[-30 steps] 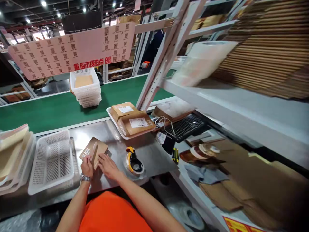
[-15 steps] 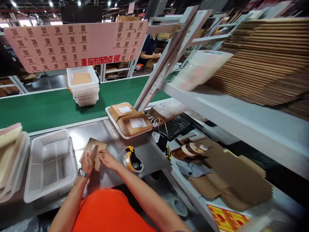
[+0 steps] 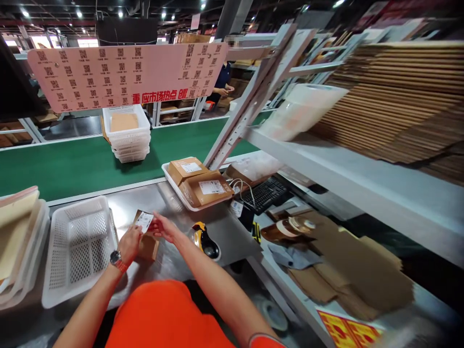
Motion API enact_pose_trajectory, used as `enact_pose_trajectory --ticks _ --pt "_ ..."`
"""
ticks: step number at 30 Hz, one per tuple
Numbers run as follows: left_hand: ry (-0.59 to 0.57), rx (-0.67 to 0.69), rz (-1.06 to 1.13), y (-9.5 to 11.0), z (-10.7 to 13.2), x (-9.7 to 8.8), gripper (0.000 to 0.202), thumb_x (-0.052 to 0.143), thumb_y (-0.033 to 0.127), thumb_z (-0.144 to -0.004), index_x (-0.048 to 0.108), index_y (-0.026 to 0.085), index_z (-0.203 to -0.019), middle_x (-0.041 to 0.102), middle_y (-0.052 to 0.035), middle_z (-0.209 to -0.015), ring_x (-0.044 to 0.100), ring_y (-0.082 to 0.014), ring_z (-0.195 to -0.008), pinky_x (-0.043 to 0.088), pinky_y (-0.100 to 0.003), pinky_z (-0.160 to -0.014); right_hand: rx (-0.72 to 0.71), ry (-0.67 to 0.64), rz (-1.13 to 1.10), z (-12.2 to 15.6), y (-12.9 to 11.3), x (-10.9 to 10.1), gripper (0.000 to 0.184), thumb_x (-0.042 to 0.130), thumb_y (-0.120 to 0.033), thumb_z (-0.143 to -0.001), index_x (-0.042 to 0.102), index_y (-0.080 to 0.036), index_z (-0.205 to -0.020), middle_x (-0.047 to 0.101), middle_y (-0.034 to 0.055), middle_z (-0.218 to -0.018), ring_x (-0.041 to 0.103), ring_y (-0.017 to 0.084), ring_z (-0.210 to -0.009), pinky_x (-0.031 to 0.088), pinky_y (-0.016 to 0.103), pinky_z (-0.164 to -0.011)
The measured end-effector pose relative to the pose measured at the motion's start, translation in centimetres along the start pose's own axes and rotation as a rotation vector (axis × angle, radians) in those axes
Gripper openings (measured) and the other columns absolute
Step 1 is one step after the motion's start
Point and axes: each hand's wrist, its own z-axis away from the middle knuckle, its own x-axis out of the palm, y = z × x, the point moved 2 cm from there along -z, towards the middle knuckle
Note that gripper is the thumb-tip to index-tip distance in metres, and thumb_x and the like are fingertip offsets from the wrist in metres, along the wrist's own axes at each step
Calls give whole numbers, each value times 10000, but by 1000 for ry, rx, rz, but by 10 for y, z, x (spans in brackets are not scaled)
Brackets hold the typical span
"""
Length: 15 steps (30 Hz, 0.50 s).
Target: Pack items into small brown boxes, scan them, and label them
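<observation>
Both my hands hold a small brown cardboard box (image 3: 148, 244) tipped up on the steel table (image 3: 174, 203). A white label (image 3: 144, 221) shows on its upper face. My left hand (image 3: 129, 243), with a wristwatch, grips the box's left side. My right hand (image 3: 162, 227) pinches its top right corner. A yellow and black tape dispenser (image 3: 205, 241) lies just right of my right forearm.
An empty white mesh basket (image 3: 78, 249) sits left of the box, with stacked trays (image 3: 16, 241) beyond it. A white tray (image 3: 174, 186) holds two labelled parcels (image 3: 203, 186). Behind runs a green conveyor (image 3: 72, 162) carrying stacked baskets (image 3: 126, 133). A keyboard (image 3: 266, 193), tape rolls and flat cardboard lie right.
The box has been turned over in my hands, so a white label now faces up. My view shifted slightly left and down.
</observation>
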Motion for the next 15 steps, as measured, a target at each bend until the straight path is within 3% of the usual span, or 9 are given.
enact_pose_trajectory --ticks 4,7,9,12,15 --pt "-83 36 -91 -10 7 26 351 570 124 -1028 768 199 -1308 825 -192 -1370 775 -355 -1378 627 -586 -1242 -3 121 41 -12 8 10 416 727 -562 -977 738 -163 -861 768 39 -763 714 202 -811 575 330 -803" --pt "-136 29 -108 -18 9 44 336 562 108 -1028 775 166 -1281 802 -234 -1446 698 -409 -1506 521 -656 -1343 -68 205 137 -19 15 10 364 780 -503 -937 743 -162 -816 784 62 -817 725 244 -900 603 379 -875" --pt "-170 24 -123 -23 11 56 282 570 89 -1017 795 176 -1163 794 -240 -1473 669 -441 -1539 473 -709 -1367 -125 259 225 -21 20 6 315 826 -471 -892 764 -174 -810 835 123 -1008 739 318 -1105 607 469 -1030" --pt "-216 29 -195 -31 19 77 233 610 79 -1003 801 210 -1029 774 -210 -1532 659 -454 -1550 481 -746 -1347 -211 324 358 -21 30 -4 237 903 -420 -812 795 -208 -811 803 179 -1374 596 416 -1473 451 607 -1303" --pt "-198 38 -302 -36 30 94 253 612 101 -1026 827 218 -1091 743 -181 -1595 633 -445 -1579 494 -754 -1329 -260 358 460 -22 47 -10 216 919 -397 -801 799 -218 -788 728 191 -1539 448 450 -1635 317 655 -1394"
